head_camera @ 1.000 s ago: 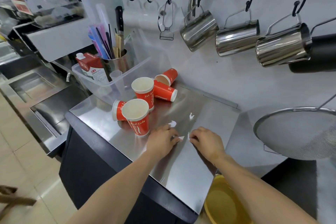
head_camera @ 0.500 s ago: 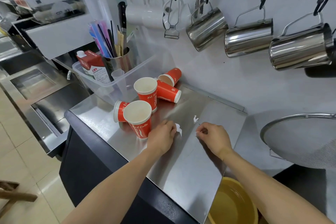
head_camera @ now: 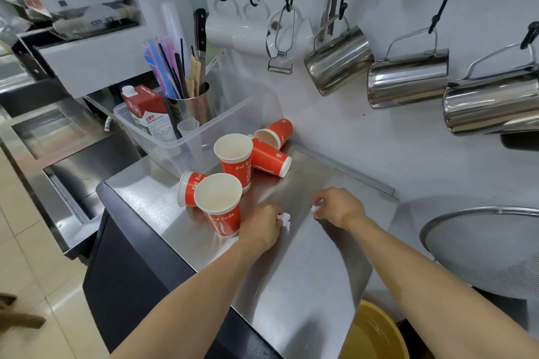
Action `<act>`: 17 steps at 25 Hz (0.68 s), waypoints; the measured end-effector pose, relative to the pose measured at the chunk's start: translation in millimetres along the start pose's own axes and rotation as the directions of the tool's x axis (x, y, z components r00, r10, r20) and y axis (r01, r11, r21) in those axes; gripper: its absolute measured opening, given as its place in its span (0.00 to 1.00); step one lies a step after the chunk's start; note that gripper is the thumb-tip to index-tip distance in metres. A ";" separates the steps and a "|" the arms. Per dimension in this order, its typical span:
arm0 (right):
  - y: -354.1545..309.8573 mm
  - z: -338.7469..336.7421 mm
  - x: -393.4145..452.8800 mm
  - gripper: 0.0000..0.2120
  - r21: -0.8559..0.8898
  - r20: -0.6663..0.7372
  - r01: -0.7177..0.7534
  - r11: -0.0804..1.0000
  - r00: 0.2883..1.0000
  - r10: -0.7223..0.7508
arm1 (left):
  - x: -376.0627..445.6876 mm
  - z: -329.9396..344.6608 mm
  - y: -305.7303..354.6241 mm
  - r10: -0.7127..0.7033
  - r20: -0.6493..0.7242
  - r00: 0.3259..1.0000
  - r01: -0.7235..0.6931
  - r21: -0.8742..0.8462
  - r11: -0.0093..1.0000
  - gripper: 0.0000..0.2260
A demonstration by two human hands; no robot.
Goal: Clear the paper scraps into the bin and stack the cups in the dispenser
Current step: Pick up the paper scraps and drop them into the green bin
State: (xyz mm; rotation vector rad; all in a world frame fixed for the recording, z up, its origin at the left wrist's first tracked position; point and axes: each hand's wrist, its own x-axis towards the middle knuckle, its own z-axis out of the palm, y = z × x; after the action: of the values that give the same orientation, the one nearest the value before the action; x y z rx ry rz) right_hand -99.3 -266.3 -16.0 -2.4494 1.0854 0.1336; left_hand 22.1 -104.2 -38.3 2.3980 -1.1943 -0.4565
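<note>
A brushed steel tabletop (head_camera: 294, 277) runs from the centre of the frame toward the bottom. At its upper left stand two upright red paper cups (head_camera: 219, 203), with three more lying on their sides (head_camera: 269, 160) around them. A clear plastic tub (head_camera: 186, 137) sits beyond them at the upper left. Both hands (head_camera: 339, 207) rest on the bare steel mid-frame, each with a white paper scrap (head_camera: 285, 218).

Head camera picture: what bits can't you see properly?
- Scraps: the left hand and right hand each cover most of a scrap; how many they hold can't be told.
- Yellow bin: cut off by the bottom edge.
- Cup lying down: partly behind the front cup.
- Carton print: too small.
- Dispenser: not seen.
</note>
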 end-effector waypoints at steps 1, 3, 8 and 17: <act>-0.7 0.5 1.7 0.10 0.000 0.004 -0.011 1.000 1.000 0.011 | 0.0 0.7 0.4 -0.009 -0.012 1.000 0.010 0.012 1.000 0.11; -1.4 2.3 2.5 0.04 0.018 -0.002 -0.038 0.999 0.999 0.038 | -1.4 3.1 0.7 -0.014 -0.048 0.999 0.016 0.034 0.999 0.11; -3.0 10.4 -8.3 0.03 0.035 -0.054 -0.069 0.997 0.996 0.070 | -6.6 6.0 3.1 -0.008 -0.086 0.996 0.020 0.135 0.991 0.10; 6.8 32.0 -70.0 0.03 0.287 -0.125 -0.075 0.955 0.986 0.115 | -33.0 0.4 9.3 -0.074 -0.069 0.995 0.078 0.058 0.995 0.10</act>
State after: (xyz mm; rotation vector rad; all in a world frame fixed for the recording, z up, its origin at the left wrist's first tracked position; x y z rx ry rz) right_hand -149.1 -208.6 -28.4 -2.1777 1.1931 -0.1568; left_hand -3.4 -82.6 -30.5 2.4967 -1.1062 -0.3646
